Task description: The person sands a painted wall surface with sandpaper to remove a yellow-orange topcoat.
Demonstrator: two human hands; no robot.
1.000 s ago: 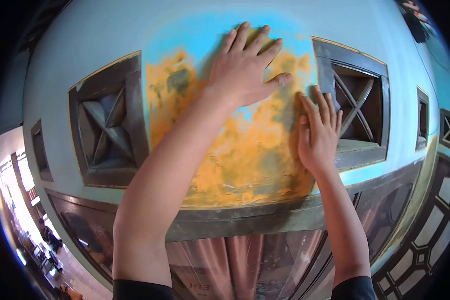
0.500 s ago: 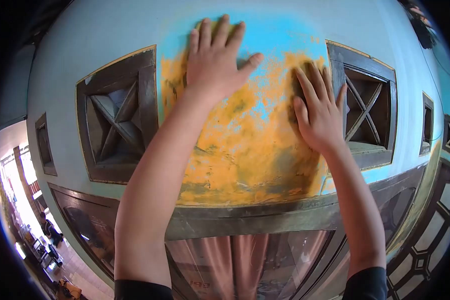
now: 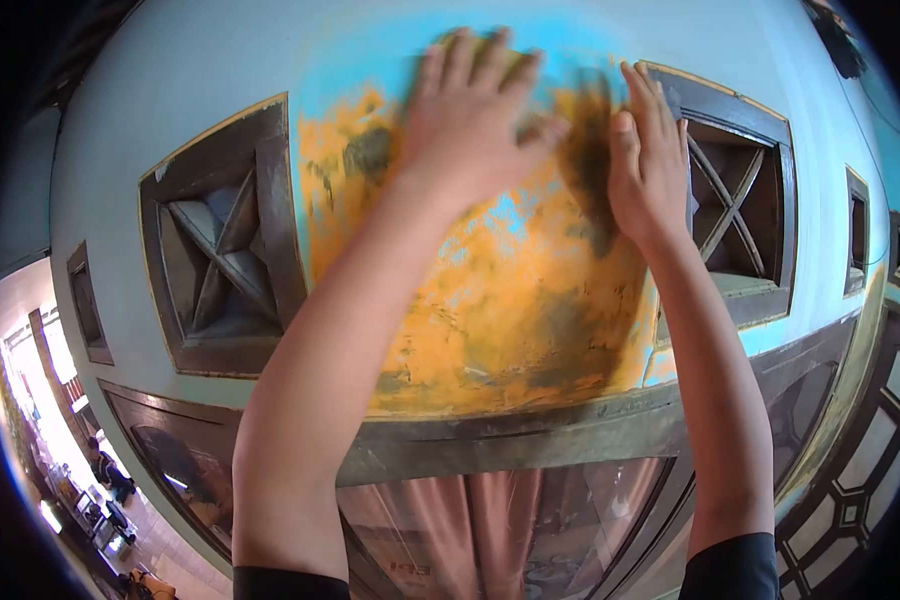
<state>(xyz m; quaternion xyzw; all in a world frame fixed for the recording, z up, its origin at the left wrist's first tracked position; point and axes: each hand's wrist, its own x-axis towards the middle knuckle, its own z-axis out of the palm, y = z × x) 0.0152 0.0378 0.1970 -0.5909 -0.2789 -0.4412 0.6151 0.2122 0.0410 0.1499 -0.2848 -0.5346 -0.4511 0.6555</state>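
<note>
Blurred by motion, my left hand (image 3: 465, 130) presses flat on the upper part of the wall patch (image 3: 470, 330), where orange and dark blotches show through bright blue paint. Between its spread fingers shows a flat yellow-olive piece that looks like sandpaper (image 3: 487, 48), mostly hidden under the hand. My right hand (image 3: 650, 165) rests at the patch's right edge, against the side of the dark right vent frame (image 3: 745, 105). Its fingers are stretched upward and close together, the thumb alongside, with nothing visible in them.
A dark wooden left vent frame (image 3: 225, 255) with a crossed centre sits left of the patch. Below runs a wooden beam (image 3: 510, 435) over glass with a pinkish curtain (image 3: 485, 530). At far left, a person (image 3: 110, 470) is low near the tiled floor (image 3: 165, 540).
My left hand has slid right across the patch, the yellow-olive piece moving with it. My right hand has moved up, turned more edge-on, and its fingers have come together.
</note>
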